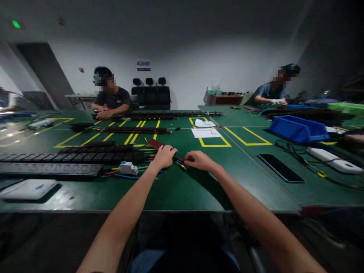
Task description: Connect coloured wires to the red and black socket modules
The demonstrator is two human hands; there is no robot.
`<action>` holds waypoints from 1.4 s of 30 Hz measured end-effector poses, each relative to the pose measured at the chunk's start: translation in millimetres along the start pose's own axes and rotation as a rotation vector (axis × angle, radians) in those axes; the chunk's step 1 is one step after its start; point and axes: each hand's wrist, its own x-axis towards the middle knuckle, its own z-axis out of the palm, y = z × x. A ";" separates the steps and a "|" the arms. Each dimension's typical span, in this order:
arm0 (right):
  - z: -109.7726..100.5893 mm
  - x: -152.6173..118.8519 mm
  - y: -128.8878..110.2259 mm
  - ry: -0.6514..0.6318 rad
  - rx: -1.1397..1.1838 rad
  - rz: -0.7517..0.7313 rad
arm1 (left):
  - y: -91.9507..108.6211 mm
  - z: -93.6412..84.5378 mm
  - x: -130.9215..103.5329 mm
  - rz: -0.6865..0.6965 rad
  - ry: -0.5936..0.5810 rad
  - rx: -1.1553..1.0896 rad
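My left hand is closed around a small dark part with coloured wires, beside a reddish-brown flat piece. The coloured wires come out to the right of it, with ring-like ends. My right hand pinches at the blue and red wires near their tips. To the left lie long black socket strips and a grey strip. A white and blue breaker block with red, blue and yellow-green wires sits at the end of the grey strip.
A white box lies at the left front, a black phone at the right. Behind it are a blue bin, cables and a white device. Papers lie ahead. Two people work across the green table.
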 end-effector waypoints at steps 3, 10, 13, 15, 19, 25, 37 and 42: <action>0.2 0.0 1.1 0.001 0.004 -0.004 | -0.4 0.4 0.2 -0.002 0.007 0.001; -0.7 -0.3 1.2 0.008 -0.021 -0.015 | -2.2 1.8 0.4 0.015 0.041 -0.015; -2.0 0.0 2.3 -0.003 -0.035 0.003 | -2.3 2.5 0.8 0.023 0.047 -0.021; -3.7 0.2 5.4 -0.009 -0.053 0.010 | -2.0 2.9 1.5 0.030 0.060 -0.036; -9.8 0.4 18.2 -0.007 -0.111 0.049 | -0.6 2.4 3.7 0.041 0.100 -0.091; -23.1 -2.7 42.2 -0.002 -0.225 0.195 | 1.0 -0.8 5.2 0.029 0.150 -0.123; -31.7 -6.4 58.8 0.006 -0.125 0.296 | 5.9 -3.6 6.3 0.023 0.194 -0.123; -29.0 -7.8 57.2 0.137 -0.223 0.354 | 6.3 -6.9 7.0 -0.015 0.227 -0.095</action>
